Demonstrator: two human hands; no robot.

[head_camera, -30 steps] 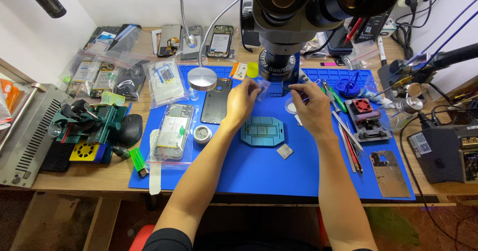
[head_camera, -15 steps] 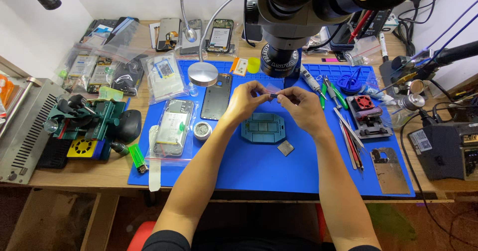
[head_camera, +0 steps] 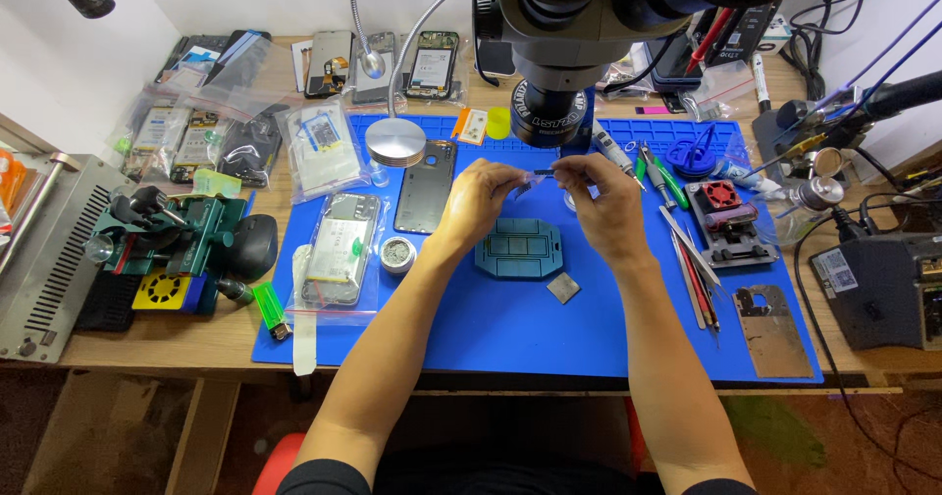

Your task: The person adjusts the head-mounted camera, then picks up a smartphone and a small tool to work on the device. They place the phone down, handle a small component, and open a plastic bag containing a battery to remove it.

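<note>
Small dark strip point(head_camera: 543, 172) — long axis left-right — pinched between left hand point(head_camera: 478, 198) and right hand point(head_camera: 605, 201).

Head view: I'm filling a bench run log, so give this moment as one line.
left hand: pinches small clear piece | right hand: pinches its other end | below: teal fixture block | surface: blue mat

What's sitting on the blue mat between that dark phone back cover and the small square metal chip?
In the head view, a teal rectangular fixture block lies between the phone back cover and the square metal chip, just below the hands.
</note>
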